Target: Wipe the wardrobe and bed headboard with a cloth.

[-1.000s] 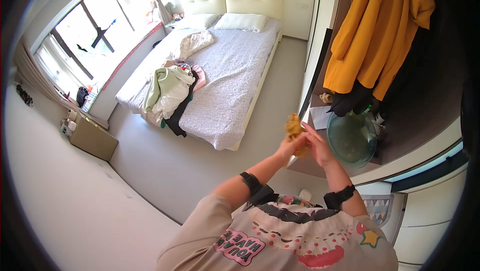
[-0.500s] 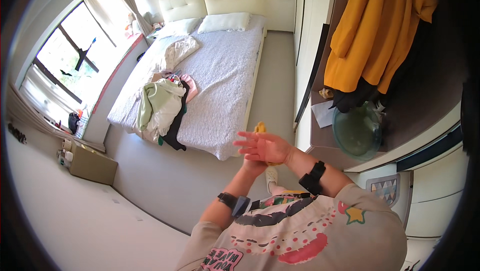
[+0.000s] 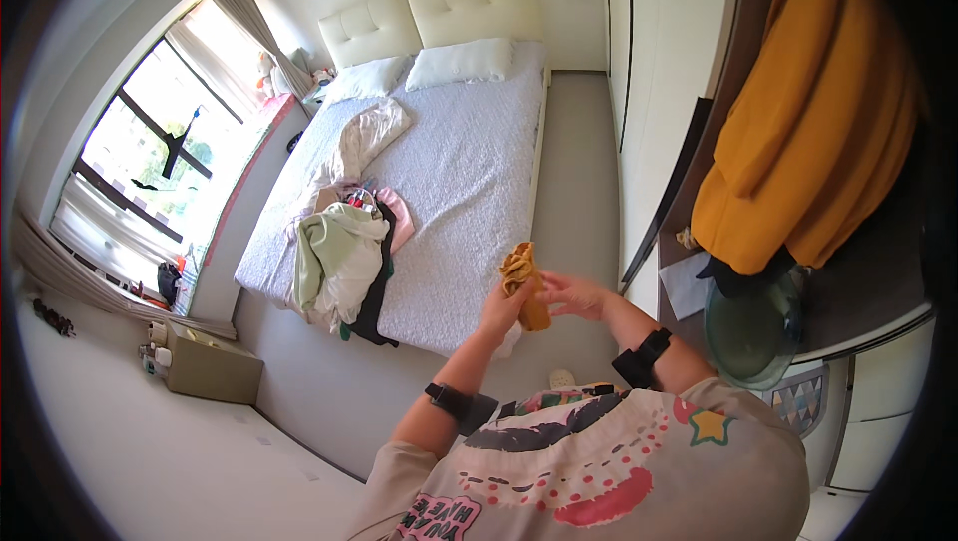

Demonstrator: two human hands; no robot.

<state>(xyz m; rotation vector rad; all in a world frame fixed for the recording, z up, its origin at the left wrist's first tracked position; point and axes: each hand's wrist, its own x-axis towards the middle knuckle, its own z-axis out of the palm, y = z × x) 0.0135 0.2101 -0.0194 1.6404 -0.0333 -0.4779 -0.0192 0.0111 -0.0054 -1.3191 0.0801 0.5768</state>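
Left hand (image 3: 502, 311): grasping the mustard cloth roll (image 3: 532, 313), fingers wrapped round its left side.
Right hand (image 3: 579, 297): loosely open, fingers parted just right of the roll; cannot tell whether they touch it.
Cloth roll: raised between the hands, near the bed's near right corner in view; bunched folds at its upper end.
Basin (image 3: 750, 338): round, translucent green, on the wardrobe shelf (image 3: 848, 291) at right; contents not distinguishable.
Open wardrobe section: mustard coat (image 3: 798, 142) hanging, black fabric (image 3: 743, 276) below it, overlapping the basin's far edge in view; white sheet (image 3: 686, 286) left of the basin.
Cabinet (image 3: 215, 366): khaki, box-shaped, at left; small white containers (image 3: 157, 346) on top, contents unclear.
Bed (image 3: 459, 212): heaped garments (image 3: 339, 252) on its near left part.
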